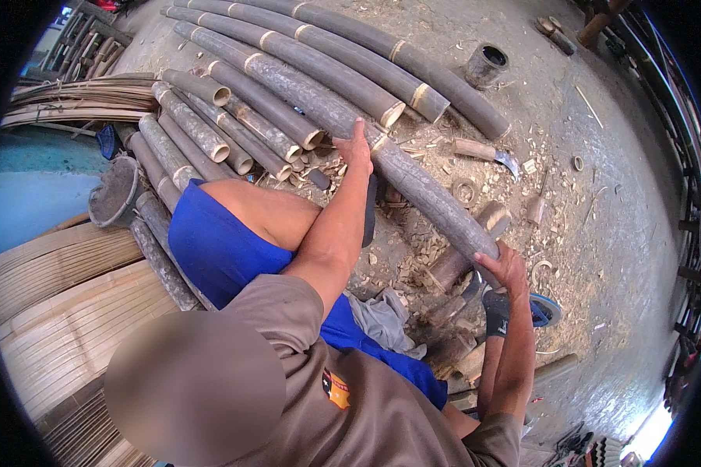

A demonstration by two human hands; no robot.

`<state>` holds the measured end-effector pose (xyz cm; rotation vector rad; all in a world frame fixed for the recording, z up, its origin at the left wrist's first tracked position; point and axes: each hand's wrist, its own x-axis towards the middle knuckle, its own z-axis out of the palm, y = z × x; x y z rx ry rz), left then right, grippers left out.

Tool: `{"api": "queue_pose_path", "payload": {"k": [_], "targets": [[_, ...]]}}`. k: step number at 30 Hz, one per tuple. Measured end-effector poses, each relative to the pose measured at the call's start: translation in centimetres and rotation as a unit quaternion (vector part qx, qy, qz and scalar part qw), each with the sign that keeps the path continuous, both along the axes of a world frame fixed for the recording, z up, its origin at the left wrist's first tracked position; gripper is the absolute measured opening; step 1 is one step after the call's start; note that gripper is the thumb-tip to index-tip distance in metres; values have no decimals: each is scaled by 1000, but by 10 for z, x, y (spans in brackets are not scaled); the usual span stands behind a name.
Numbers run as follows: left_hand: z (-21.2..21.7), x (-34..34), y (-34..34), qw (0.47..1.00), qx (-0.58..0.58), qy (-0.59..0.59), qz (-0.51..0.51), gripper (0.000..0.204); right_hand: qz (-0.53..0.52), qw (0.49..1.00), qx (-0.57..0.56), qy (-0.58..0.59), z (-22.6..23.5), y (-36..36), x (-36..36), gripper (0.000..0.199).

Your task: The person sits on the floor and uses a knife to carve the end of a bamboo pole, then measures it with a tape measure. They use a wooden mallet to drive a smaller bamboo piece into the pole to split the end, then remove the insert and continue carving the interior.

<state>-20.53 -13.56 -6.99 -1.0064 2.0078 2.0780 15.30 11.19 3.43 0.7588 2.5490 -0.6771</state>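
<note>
A long grey-brown bamboo pole [436, 194] runs slantwise from the far left to the near right. My left hand [356, 148] is closed on the pole beside a pale node ring. At its near end, my right hand [506, 266] wraps round the pole, with the cut end hidden. Below the near part lies a short log piece [450, 268], partly covered by the pole. A dark curved blade [473, 286] shows close to my right hand, its handle mostly hidden. Past the pole rests a wooden-handled tool with a curved metal blade [508, 163].
Several bamboo poles [343, 58] lie at the far side, and shorter cut ones [202, 128] lie to the left. Wood chips [537, 268] litter the floor. A dark cylindrical container [487, 66] stands at the far right. A bucket [117, 191] and split bamboo slats [78, 311] are at left.
</note>
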Motion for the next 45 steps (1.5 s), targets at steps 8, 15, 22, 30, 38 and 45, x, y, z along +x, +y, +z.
{"api": "queue_pose_path", "payload": {"k": [8, 15, 22, 30, 38, 45], "targets": [[2, -10, 7, 996, 8, -45, 80, 102, -30, 948, 285, 137, -24, -64, 32, 88], [-27, -10, -9, 958, 283, -6, 44, 92, 7, 999, 44, 8, 6, -9, 27, 89], [-41, -15, -15, 942, 335, 0, -26, 94, 20, 993, 104, 46, -7, -9, 31, 86], [-24, -13, -14, 981, 191, -38, -25, 121, 22, 999, 34, -10, -4, 7, 19, 91], [-27, -17, -31, 987, 122, -60, -90, 132, 16, 1000, 23, -5, -3, 2, 19, 92], [6, -10, -24, 990, 54, -82, -98, 122, 11, 1000, -3, -23, 0, 7, 19, 97]]}}
